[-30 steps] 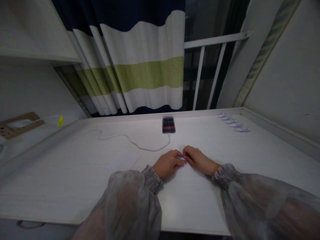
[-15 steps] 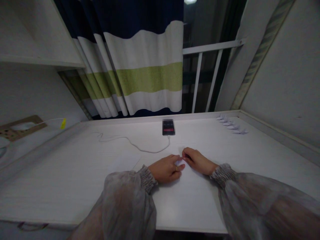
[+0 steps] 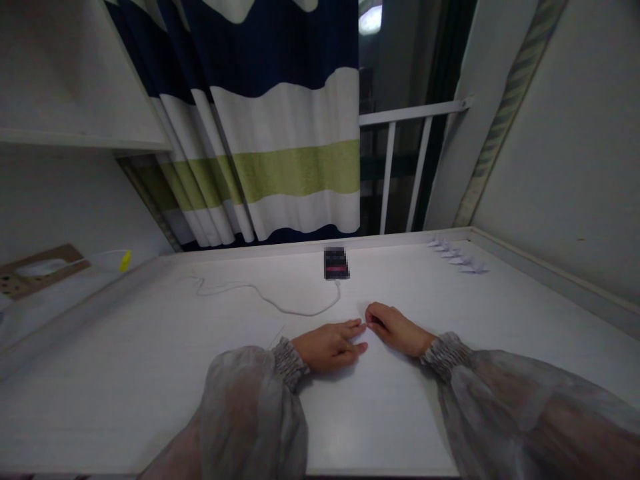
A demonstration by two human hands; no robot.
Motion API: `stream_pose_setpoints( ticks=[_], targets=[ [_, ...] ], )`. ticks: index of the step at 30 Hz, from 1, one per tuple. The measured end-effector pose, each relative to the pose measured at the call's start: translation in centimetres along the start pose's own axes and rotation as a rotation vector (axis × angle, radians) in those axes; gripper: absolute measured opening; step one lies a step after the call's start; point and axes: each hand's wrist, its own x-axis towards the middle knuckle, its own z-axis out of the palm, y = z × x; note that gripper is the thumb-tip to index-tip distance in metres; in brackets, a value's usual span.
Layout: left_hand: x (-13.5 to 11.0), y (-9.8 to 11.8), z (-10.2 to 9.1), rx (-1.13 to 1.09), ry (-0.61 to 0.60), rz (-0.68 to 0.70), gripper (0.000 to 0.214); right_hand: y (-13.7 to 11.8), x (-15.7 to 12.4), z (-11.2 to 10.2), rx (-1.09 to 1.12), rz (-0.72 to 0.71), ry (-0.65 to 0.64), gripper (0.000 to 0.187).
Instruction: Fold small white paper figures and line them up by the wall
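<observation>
Low in the frame, two gauzy sleeves (image 3: 250,407) lead up to the hands at the centre of the white table (image 3: 125,373). The left hand (image 3: 330,345) lies flat, fingers stretched out, pressing on a small piece of white paper (image 3: 361,330). The right hand (image 3: 397,329) is curled narrow, its fingertips pinching the paper's edge where the two hands meet. This looks like a crease being pressed; the next fold calls for a steady pinch. The paper is tiny, pale and mostly hidden. Beyond sits a phone (image 3: 335,263) with its cable (image 3: 260,293); at upper right, folded paper shapes (image 3: 455,257) in a row.
</observation>
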Motion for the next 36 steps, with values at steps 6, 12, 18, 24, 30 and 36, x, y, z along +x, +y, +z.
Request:
stream_pose_setpoints(
  ticks=[6,12,18,24,30,36],
  targets=[
    [-0.04,0.38,-0.05,-0.029,0.047,-0.012,0.029,0.03,-0.13,-0.07,0.079,0.031,-0.022,0.010],
    [0.12,0.31,-0.05,-0.004,0.057,0.020,0.031,-0.19,-0.16,0.07,0.097,0.087,-0.005,0.020],
    [0.34,0.19,0.19,-0.018,0.034,-0.034,0.030,-0.52,-0.02,-0.01,0.056,0.101,-0.008,0.021],
    [0.22,0.62,0.22,-0.099,0.059,-0.116,0.026,0.23,-0.03,0.19,0.165,0.142,0.008,0.011],
    [0.06,0.92,0.06,-0.119,0.080,-0.110,0.028,0.17,0.13,0.20,0.152,0.120,0.032,0.007],
    [0.49,0.46,0.82,-0.142,0.202,-0.207,0.022,-0.39,0.05,0.54,0.038,0.189,0.075,0.009]
  ],
)
